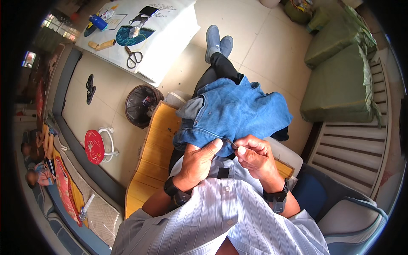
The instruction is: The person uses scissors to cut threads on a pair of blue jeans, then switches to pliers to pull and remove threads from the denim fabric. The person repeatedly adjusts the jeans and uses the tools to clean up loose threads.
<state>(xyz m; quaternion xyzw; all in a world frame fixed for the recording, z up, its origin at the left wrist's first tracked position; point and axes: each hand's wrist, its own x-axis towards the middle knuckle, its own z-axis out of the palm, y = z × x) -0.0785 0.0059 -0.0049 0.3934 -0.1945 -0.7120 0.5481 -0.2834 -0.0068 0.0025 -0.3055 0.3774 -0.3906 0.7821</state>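
Observation:
A blue denim garment point(240, 108) with a grey inner patch point(191, 108) lies across my lap and legs. My left hand point(195, 163) grips its near edge, thumb on top and fingers under the cloth. Just right of it, my right hand point(257, 159) is closed in a pinch on a small thin item point(230, 143) at that edge, possibly a needle or thread; it is too fine to tell which.
A white table point(174, 29) holds scissors point(134, 57) and a blue bottle point(97, 22). Below are a bin point(139, 106), a red stool point(94, 146) and a slipper point(90, 89). Green cushions point(333, 85) are right; two people point(40, 176) are far left.

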